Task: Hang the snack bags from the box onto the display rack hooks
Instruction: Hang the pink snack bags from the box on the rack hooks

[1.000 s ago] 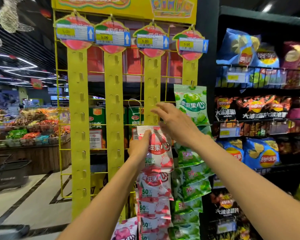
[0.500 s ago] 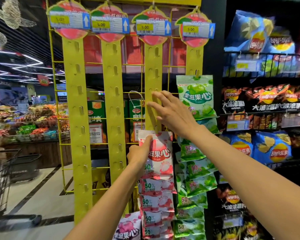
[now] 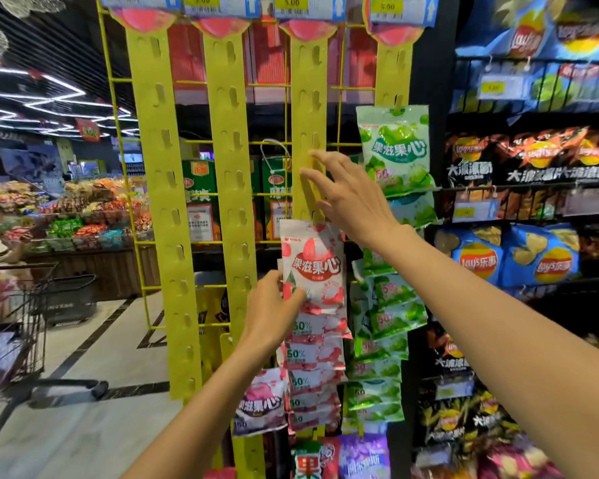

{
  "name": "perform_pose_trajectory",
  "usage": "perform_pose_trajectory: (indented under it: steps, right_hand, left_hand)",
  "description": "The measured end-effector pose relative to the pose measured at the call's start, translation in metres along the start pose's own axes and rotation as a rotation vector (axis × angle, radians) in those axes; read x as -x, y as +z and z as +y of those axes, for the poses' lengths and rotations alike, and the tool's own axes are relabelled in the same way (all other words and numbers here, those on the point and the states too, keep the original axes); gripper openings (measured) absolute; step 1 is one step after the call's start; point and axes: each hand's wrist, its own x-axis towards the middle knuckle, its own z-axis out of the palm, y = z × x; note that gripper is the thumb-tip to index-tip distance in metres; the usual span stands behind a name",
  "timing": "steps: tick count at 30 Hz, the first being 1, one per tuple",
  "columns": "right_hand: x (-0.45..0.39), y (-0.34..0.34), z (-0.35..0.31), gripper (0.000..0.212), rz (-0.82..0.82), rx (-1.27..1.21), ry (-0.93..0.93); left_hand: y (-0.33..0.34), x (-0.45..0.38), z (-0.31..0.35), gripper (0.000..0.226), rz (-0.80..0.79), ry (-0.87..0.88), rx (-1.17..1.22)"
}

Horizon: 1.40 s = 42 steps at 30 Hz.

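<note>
Glossy red-and-white snack bag hangs flat on the third yellow hook strip, topping a column of matching crinkled pouches. Left hand pinches its lower left edge; right hand rests spread-fingered against the strip above.

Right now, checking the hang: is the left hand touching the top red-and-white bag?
Touching. The head view shows the left hand gripping the lower left edge of the top red-and-white bag.
</note>
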Motion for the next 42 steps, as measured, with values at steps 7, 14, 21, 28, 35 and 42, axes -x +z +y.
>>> perform_pose_trajectory:
  steps: [7, 14, 21, 28, 35, 42]
  right_hand:
    - [0.094, 0.007, -0.031, 0.040, -0.011, -0.108, 0.090]
    - [0.214, 0.034, -0.065, 0.042, -0.169, -0.163, 0.179]
    - [0.341, 0.086, -0.112, 0.037, -0.398, -0.236, 0.273]
    - [0.508, 0.166, -0.198, 0.039, -0.762, -0.376, 0.439]
    - [0.691, 0.252, -0.318, 0.039, -1.102, -0.559, 0.670]
    - [0.852, 0.301, -0.417, 0.035, -1.396, -0.629, 0.876]
  left_hand:
    - [-0.027, 0.030, -0.033, 0.025, 0.264, 0.395, -0.649]
    - [-0.021, 0.046, -0.102, 0.042, 0.140, 0.603, -0.970]
    - [0.030, 0.119, -0.226, 0.041, -0.077, 0.494, -0.992]
    - [0.115, 0.221, -0.397, 0.037, -0.302, 0.242, -0.905]
    - [0.193, 0.339, -0.565, 0.013, -0.556, -0.093, -0.792]
    - [0.254, 0.455, -0.692, 0.030, -0.537, -0.611, -0.623]
